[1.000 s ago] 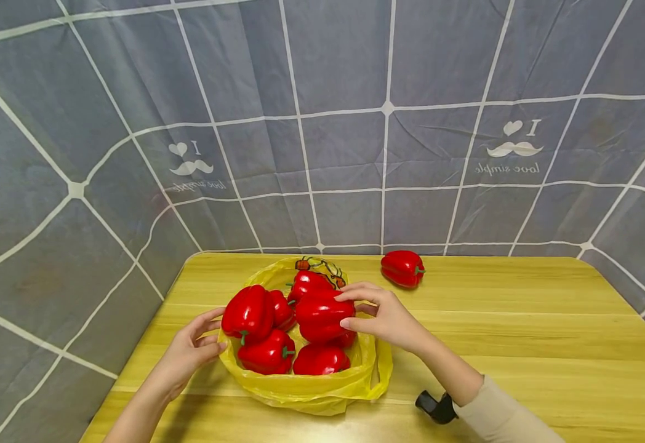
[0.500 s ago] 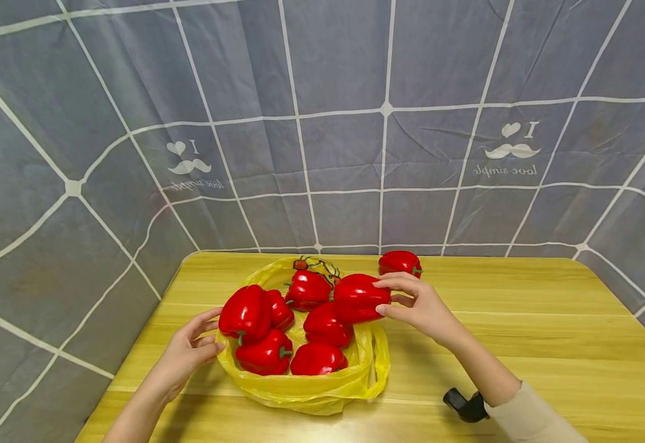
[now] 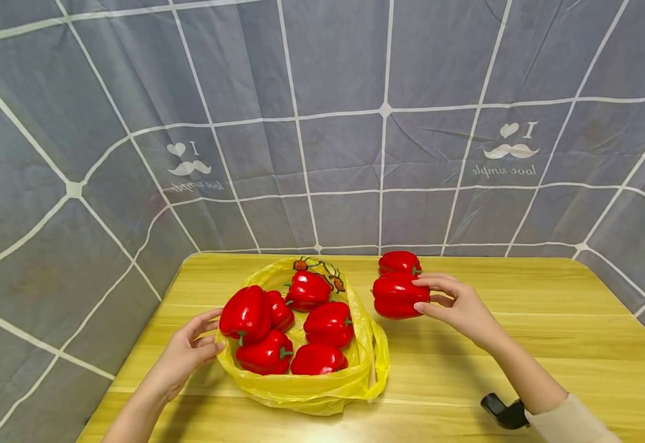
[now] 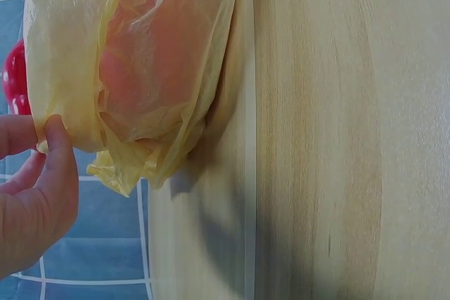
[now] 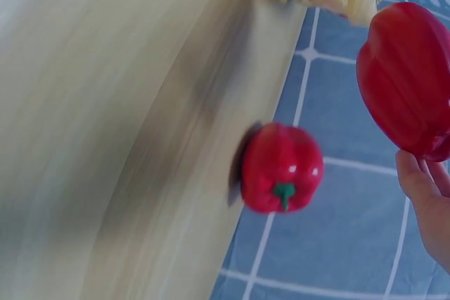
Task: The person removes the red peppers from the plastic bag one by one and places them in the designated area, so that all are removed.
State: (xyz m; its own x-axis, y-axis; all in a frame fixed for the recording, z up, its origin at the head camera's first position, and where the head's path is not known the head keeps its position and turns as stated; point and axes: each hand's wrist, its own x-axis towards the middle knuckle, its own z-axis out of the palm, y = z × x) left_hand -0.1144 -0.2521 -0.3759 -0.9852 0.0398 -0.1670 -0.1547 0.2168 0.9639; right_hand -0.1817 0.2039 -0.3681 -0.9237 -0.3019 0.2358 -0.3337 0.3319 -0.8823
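My right hand (image 3: 463, 311) grips a red bell pepper (image 3: 397, 296) above the table, to the right of the yellow plastic bag (image 3: 295, 391). Behind it, another red bell pepper (image 3: 399, 263) lies near the table's back edge, partly covered in the head view. My left hand (image 3: 181, 354) pinches the bag's left rim; the left wrist view shows thumb and finger (image 4: 58, 138) on the yellow film (image 4: 70, 68). Inside the wide-mouthed bag sit several red peppers (image 3: 329, 324) with green stems. In the right wrist view the held pepper (image 5: 408, 79) hangs at the fingertips.
The wood-grain table (image 3: 522, 320) extends to the right of the bag. A black curved object (image 3: 504, 412) shows beside the right sleeve (image 3: 568, 421). A grey curtain (image 3: 344, 154) with white grid lines stands behind the table and along both sides.
My right hand has lifted a pepper out of the bag and carried it right, in front of the pepper on the table. The left hand stays at the bag's rim.
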